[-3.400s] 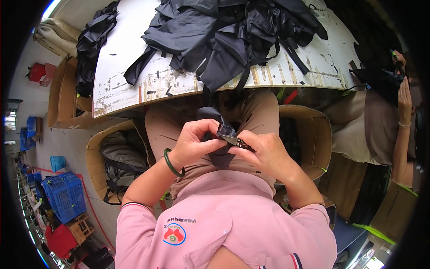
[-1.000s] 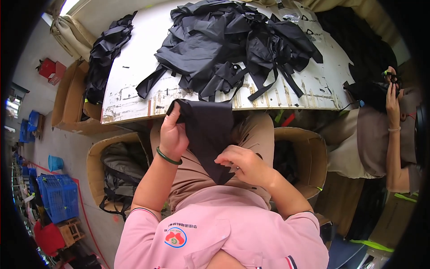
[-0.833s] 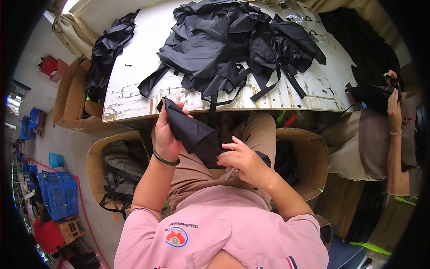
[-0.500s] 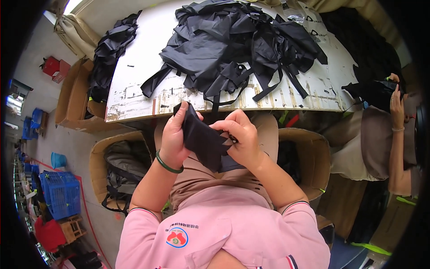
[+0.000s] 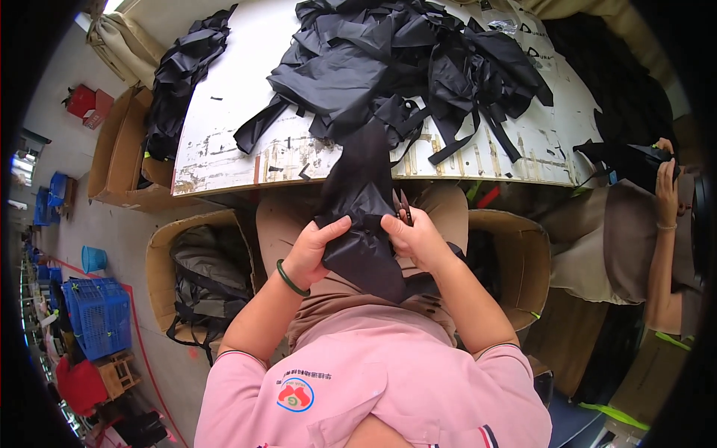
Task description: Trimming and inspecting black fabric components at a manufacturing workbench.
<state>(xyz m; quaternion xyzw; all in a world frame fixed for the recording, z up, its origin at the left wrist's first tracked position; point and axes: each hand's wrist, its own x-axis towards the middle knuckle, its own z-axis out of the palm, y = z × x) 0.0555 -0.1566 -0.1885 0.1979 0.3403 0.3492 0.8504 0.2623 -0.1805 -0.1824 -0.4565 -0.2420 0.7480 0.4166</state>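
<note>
While a seated person in a pink shirt looks down at their lap, both hands grip one black fabric piece (image 5: 361, 216) held between them. The left hand (image 5: 316, 252), with a green bracelet (image 5: 288, 278) at the wrist, pinches the cloth's left edge, fingers closed on it. The right hand (image 5: 418, 237) clasps the right edge and also seems to hold small scissors (image 5: 404, 210), though that is hard to tell. The fabric's long axis runs nearly straight away from the body, its upper end reaching the worktop (image 5: 224, 134) edge and the black fabric pile (image 5: 396, 67), its lower end draping over the lap.
</note>
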